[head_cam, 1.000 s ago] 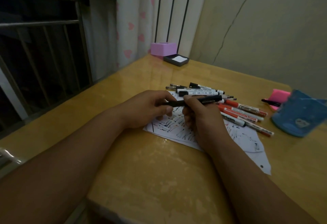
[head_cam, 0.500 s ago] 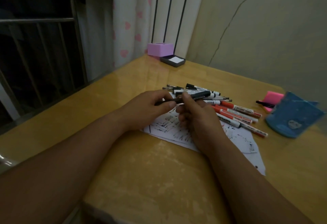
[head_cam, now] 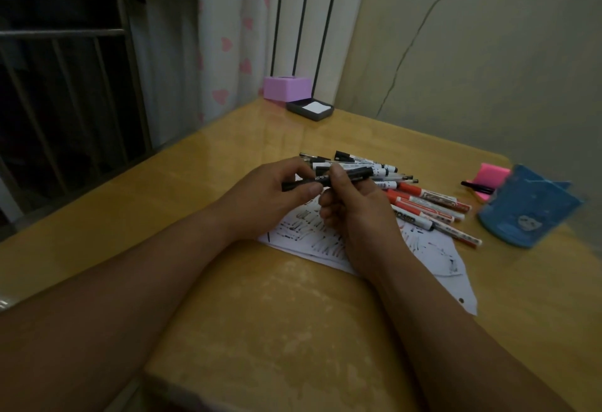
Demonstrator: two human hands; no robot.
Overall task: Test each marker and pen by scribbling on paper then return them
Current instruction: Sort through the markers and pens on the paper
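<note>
A black marker [head_cam: 356, 173] lies level between both hands, just above the scribbled white paper [head_cam: 433, 248]. My left hand [head_cam: 270, 196] pinches its left end between thumb and fingers. My right hand [head_cam: 355, 209] grips its middle, thumb on top. Behind the hands lies a heap of several markers and pens [head_cam: 384, 170], black-and-white ones at the back and red-capped ones [head_cam: 430, 200] to the right.
A blue pen holder [head_cam: 527, 206] stands tilted at the right, a pink sticky-note pad [head_cam: 492, 177] with a black pen [head_cam: 477, 186] beside it. A purple box [head_cam: 286, 87] and a dark tray [head_cam: 309, 110] sit at the table's far corner. A metal railing runs along the left.
Both hands have kept hold of the black marker and lifted it slightly towards the pile. The view has shifted a little; the pens on the table have not moved.
</note>
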